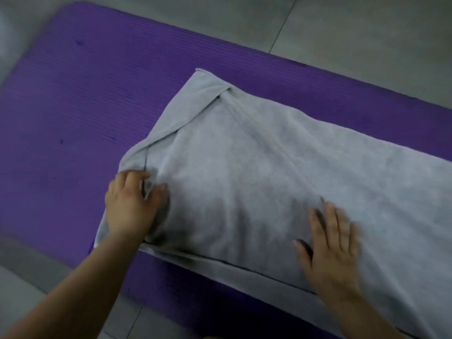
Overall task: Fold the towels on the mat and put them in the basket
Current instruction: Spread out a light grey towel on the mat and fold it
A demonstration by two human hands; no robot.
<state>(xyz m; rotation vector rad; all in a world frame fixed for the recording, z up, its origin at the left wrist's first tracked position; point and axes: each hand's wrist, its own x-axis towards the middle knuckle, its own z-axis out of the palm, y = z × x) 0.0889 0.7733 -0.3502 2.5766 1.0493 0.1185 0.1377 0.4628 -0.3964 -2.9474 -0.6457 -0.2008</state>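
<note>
Hands on a grey towel [256, 182], half-folded on the purple mat [85, 94].

Your left hand [130, 204] pinches the rumpled corner at the towel's left end, fingers curled narrow around the cloth; your right hand [332, 248] lies flat on it, fingers spread wide, holding nothing. The towel's long axis runs from that corner away to your right and out of view, so the left hand sits nearer the end likely to be folded over. No basket shows.

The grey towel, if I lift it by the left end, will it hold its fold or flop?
Probably flop: the towel bunches into soft creases under the left hand. It looks thick, so likely heavy enough to sag. The ribbed mat may drag at it when pushed.
</note>
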